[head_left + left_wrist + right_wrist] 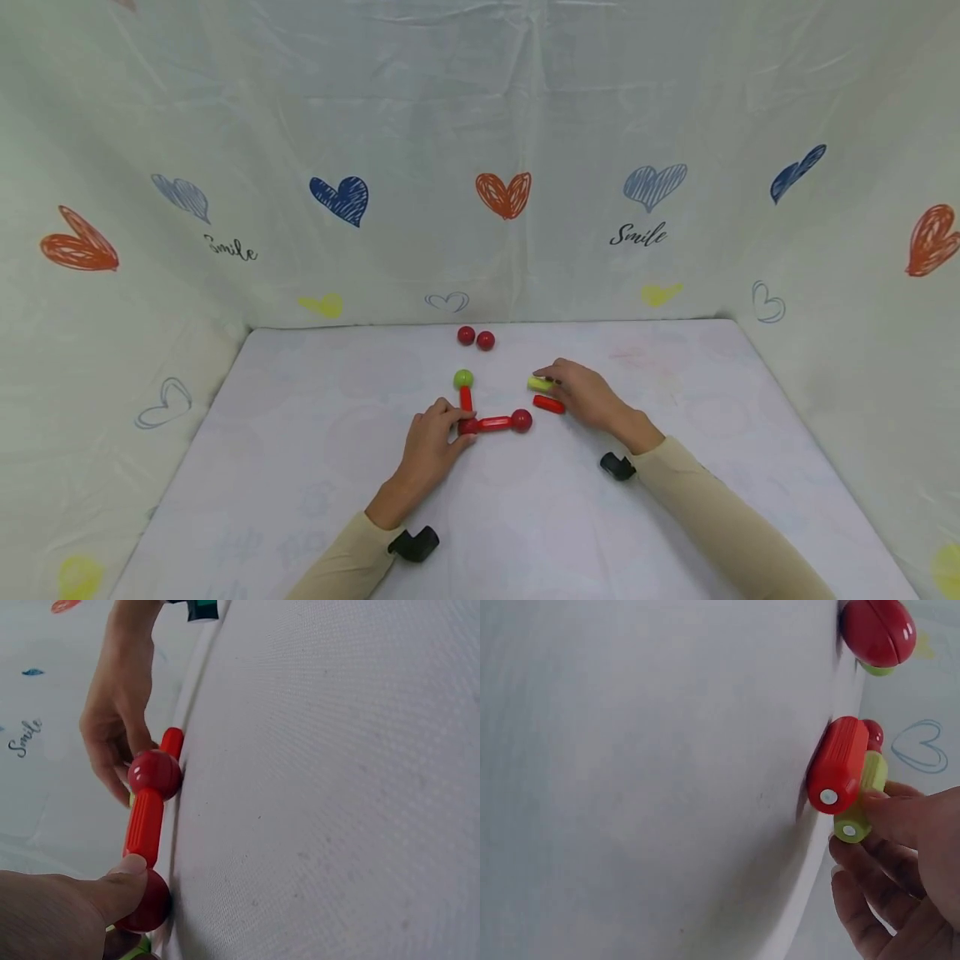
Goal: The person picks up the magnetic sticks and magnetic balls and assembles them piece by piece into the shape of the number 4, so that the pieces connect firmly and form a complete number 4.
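My left hand pinches a dark red ball between thumb and fingers. That ball is the corner of an L-shaped toy piece: a red stick runs right to another red ball, and a second red stick runs back to a green ball. To the right, my right hand holds a yellow-green stick between thumb and fingers. A loose red stick lies right beside it, nearer to me. Its end, like that of the yellow-green one, carries a white disc.
Two red balls lie near the back of the white-covered table. A pale curtain with printed hearts hangs behind the table and along both sides. Each wrist wears a small black camera.
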`<state>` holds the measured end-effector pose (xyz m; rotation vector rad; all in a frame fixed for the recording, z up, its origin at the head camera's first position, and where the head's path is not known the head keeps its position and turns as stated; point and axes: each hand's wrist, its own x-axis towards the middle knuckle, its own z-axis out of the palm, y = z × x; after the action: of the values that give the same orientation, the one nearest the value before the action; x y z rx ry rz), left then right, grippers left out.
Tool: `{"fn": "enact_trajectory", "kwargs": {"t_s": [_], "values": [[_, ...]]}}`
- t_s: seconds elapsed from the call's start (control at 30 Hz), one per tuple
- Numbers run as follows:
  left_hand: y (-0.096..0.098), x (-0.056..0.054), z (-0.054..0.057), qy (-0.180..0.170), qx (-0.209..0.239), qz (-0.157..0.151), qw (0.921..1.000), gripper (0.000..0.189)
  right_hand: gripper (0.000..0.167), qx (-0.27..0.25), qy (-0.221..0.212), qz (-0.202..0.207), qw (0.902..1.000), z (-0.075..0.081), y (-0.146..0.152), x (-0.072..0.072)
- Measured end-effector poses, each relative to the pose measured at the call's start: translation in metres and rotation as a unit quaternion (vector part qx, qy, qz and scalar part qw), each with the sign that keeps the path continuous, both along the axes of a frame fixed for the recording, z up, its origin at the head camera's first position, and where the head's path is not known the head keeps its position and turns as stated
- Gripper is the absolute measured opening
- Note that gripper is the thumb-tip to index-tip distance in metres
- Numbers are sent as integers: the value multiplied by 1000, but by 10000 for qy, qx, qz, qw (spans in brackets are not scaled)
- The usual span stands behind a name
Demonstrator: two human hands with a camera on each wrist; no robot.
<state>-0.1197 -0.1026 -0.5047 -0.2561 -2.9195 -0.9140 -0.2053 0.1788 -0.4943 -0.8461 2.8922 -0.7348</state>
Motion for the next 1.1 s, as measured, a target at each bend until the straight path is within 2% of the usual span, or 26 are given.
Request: {"fn": "enact_trajectory", "kwargs": {"t_s": [0.17,0.33,0.57,0.7,0.9,1.1], "values": [[0,0,1,-19,5,25,10000,37,45,-731,-502,-165,9959,2,-2,3],[0,-1,1,-14,-4,35,10000,37,51,-1215,-891,-70,9886,6,-7,6],[1,-2,1,-41,24,44,10000,38,45,-1393,-867,-129,9864,6,-14,5],[1,-2,1,-55,50,42,10000,37,45,-1615,-987,-262,9816,9,-18,6],[1,-2,2,-97,19,74,9999,37,39,-1987,-1243,-342,9716,13,-31,11],[1,-2,1,-125,12,80,9999,37,35,-2040,-1236,-523,9697,13,-43,18]]}}
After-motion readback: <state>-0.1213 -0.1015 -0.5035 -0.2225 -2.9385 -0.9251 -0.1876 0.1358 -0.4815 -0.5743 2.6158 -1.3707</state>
